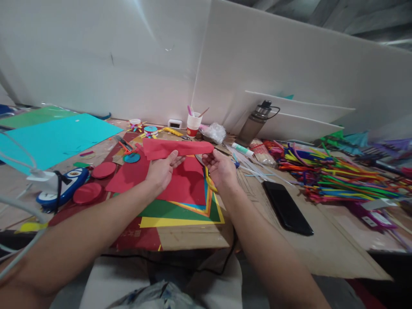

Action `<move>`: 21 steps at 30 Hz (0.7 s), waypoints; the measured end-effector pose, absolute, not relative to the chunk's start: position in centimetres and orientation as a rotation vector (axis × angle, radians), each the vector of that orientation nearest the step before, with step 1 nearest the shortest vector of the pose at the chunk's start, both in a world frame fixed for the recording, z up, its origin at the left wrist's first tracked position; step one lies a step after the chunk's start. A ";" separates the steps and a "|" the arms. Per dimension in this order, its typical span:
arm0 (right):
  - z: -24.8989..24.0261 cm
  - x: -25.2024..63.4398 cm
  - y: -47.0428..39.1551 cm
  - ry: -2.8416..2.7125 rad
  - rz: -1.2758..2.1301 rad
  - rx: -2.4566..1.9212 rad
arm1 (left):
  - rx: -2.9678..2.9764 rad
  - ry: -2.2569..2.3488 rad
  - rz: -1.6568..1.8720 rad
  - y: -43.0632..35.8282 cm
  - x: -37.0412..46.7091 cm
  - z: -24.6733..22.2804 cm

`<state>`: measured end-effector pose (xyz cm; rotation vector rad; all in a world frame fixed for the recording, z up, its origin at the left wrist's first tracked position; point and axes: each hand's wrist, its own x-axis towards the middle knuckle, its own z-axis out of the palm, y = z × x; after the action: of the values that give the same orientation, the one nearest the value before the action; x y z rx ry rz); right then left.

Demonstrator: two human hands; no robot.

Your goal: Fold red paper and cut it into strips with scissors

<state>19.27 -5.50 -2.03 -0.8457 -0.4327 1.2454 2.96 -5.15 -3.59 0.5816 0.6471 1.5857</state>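
Note:
A long folded strip of red paper (180, 148) is held up level above the table. My left hand (163, 169) is closed on its lower edge near the middle, thumb in front. At the strip's right end, my right hand (222, 166) pinches it between thumb and fingers. Beneath my hands lies a stack of coloured sheets, with a red sheet (186, 186) on top and green paper (164, 210) and yellow edges showing below. Scissors with a yellow handle (210, 182) rest by my right hand, partly hidden by it.
To the left lie red paper discs (87, 193), a blue-and-white power strip (66, 189) and a turquoise sheet (64, 139). Behind stand a paper cup (194, 125) and a bottle (254, 124). On the right are a black phone (287, 208) and many coloured pipe cleaners (334, 171).

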 end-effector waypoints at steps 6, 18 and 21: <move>-2.1 19.6 -5.9 -0.487 1.263 -0.823 | 0.517 0.650 1.590 -4.5 2.4 -3.3; -3.4 17.4 -6.1 -0.655 1.206 -0.952 | 0.538 0.660 1.480 -5.1 3.1 -3.8; -3.2 18.0 -5.9 -0.618 1.167 -0.954 | 0.484 0.671 1.498 -4.6 2.2 -3.3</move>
<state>17.98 -5.94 -3.17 -0.9543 -0.6177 1.1672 2.17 -4.60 -3.32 0.4843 0.6708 1.4976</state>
